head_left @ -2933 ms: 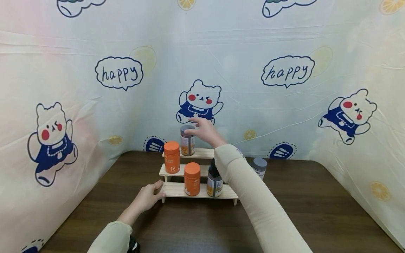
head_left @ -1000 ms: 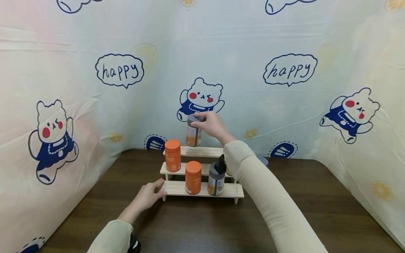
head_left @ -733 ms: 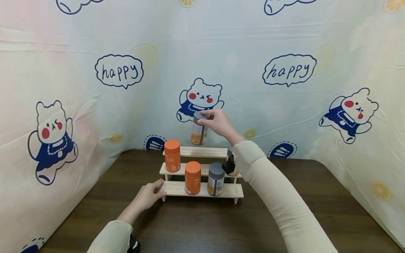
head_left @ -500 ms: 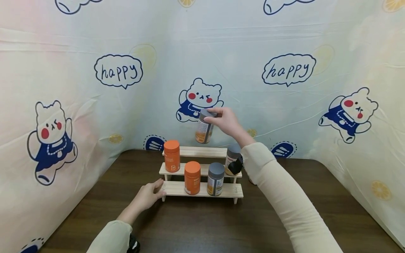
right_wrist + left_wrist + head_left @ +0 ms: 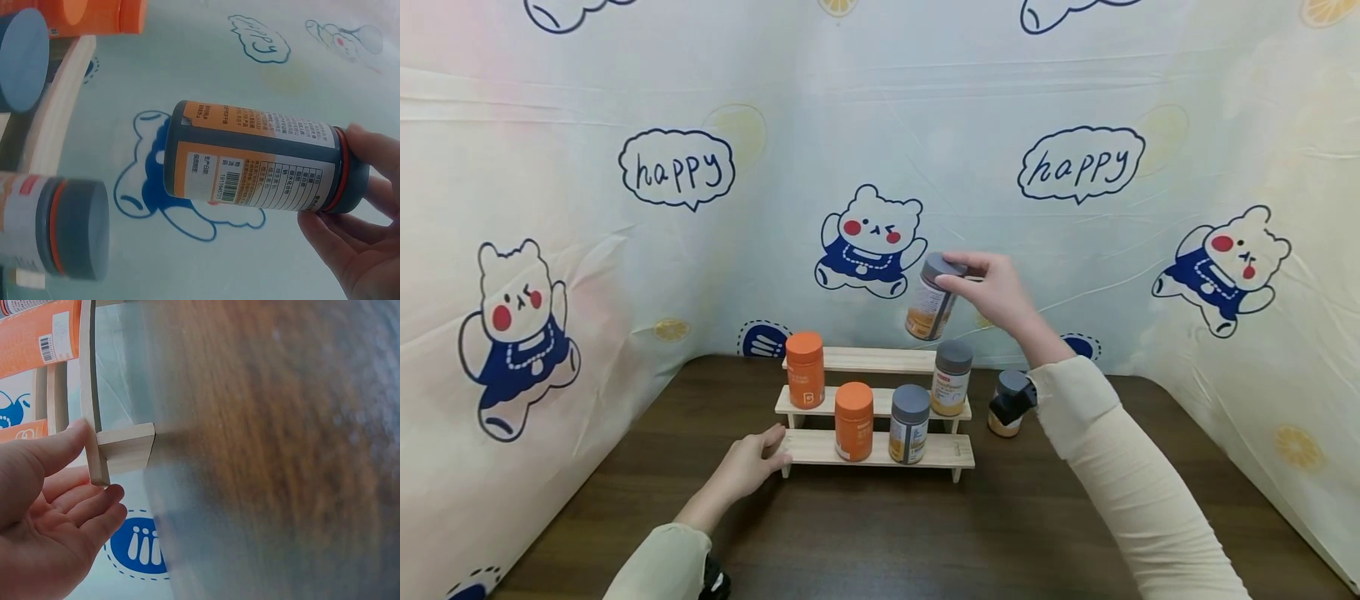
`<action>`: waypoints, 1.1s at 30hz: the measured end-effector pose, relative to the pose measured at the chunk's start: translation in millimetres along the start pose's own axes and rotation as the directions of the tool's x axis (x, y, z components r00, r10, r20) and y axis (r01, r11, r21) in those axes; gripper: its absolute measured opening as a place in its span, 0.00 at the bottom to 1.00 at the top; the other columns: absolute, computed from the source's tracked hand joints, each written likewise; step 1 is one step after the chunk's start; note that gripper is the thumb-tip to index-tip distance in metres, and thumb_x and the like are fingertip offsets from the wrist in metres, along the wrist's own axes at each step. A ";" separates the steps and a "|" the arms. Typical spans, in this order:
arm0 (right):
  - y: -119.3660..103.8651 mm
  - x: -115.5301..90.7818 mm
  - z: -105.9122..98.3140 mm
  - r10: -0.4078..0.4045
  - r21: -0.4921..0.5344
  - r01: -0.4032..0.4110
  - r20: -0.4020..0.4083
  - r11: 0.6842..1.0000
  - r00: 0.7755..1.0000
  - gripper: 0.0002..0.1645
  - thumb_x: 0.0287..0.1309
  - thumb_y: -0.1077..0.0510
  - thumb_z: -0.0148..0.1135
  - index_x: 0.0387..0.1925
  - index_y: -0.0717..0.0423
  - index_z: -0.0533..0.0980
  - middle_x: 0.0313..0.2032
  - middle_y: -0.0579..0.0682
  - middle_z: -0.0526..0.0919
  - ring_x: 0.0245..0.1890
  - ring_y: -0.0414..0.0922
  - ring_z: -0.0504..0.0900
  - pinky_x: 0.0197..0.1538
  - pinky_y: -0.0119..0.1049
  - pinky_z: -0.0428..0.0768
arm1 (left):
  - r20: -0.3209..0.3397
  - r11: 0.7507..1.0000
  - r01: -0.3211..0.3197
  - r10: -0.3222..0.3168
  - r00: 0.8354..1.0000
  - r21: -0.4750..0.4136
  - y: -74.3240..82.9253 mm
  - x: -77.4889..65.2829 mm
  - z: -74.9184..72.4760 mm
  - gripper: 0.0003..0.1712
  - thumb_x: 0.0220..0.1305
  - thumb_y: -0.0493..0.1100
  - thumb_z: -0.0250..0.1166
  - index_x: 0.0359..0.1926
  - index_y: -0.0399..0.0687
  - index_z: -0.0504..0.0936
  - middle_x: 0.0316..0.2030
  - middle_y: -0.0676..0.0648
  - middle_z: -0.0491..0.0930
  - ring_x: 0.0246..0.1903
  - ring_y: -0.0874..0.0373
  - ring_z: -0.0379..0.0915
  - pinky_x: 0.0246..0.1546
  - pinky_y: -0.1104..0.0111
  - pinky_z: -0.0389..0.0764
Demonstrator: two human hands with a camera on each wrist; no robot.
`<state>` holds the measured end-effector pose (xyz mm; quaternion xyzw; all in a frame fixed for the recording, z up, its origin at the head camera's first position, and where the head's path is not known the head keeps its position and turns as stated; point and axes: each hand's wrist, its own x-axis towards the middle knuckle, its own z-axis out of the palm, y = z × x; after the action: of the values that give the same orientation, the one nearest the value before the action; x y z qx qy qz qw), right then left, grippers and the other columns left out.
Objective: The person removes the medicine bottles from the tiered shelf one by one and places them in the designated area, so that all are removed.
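Observation:
My right hand (image 5: pixel 996 287) grips a grey supplement bottle (image 5: pixel 931 304) by its cap, holding it tilted in the air above the right end of the top step. In the right wrist view, the bottle's printed label (image 5: pixel 256 162) with a barcode faces the camera. My left hand (image 5: pixel 748 467) pinches the left end of the lowest step of a wooden three-step rack (image 5: pixel 812 447), thumb on one face of the board and fingers behind it. Two orange bottles stand on the rack, one on the middle step (image 5: pixel 806 375) and one on the lowest (image 5: pixel 853 425).
A grey bottle (image 5: pixel 909 427) stands on the lowest step and another grey bottle (image 5: pixel 951 383) on the middle step's right end. On the brown table (image 5: pixel 865 533), right of the rack, stands one more grey bottle (image 5: pixel 1009 392), partly behind the right wrist's black camera. Printed cloth hangs behind.
My right hand took the grey bottle off the top step, lifted it and carried it right, tilting it. The bottles behind that arm came into view. My left hand stayed at the rack.

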<state>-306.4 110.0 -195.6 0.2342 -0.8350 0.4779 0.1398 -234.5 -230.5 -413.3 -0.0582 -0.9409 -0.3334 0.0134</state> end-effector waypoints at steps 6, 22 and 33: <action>10.2 -13.9 -25.3 -0.028 -0.030 0.026 -0.057 0.999 0.998 0.27 0.57 0.54 0.63 0.56 0.62 0.73 0.52 0.59 0.75 0.47 0.50 0.75 0.46 0.41 0.74 | -0.005 1.000 -0.004 0.004 1.000 0.006 0.0 0.4 0.8 0.32 0.61 0.43 0.62 0.61 0.30 0.66 0.62 0.33 0.62 0.60 0.39 0.58 0.55 0.48 0.63; 63.5 -56.2 -74.1 0.056 -0.121 -0.083 -0.213 0.989 0.976 0.30 0.57 0.47 0.61 0.57 0.60 0.72 0.55 0.59 0.73 0.48 0.50 0.74 0.43 0.29 0.75 | 0.026 0.999 0.047 -0.047 0.999 0.002 1.5 3.5 0.9 0.33 0.61 0.44 0.62 0.63 0.32 0.64 0.63 0.34 0.60 0.61 0.39 0.56 0.55 0.47 0.62; 117.6 -80.7 -88.0 0.163 -0.125 -0.201 -0.265 0.972 0.951 0.34 0.59 0.46 0.58 0.60 0.64 0.68 0.58 0.64 0.68 0.54 0.58 0.68 0.53 0.55 0.68 | 0.018 1.000 0.027 -0.027 0.999 -0.005 3.5 2.8 0.1 0.32 0.62 0.42 0.62 0.63 0.31 0.64 0.63 0.34 0.60 0.61 0.40 0.56 0.56 0.48 0.61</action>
<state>-298.6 257.8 -274.4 0.0821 -0.8620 0.4505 0.2174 -236.9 -227.5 -411.0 -0.0485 -0.9407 -0.3356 0.0004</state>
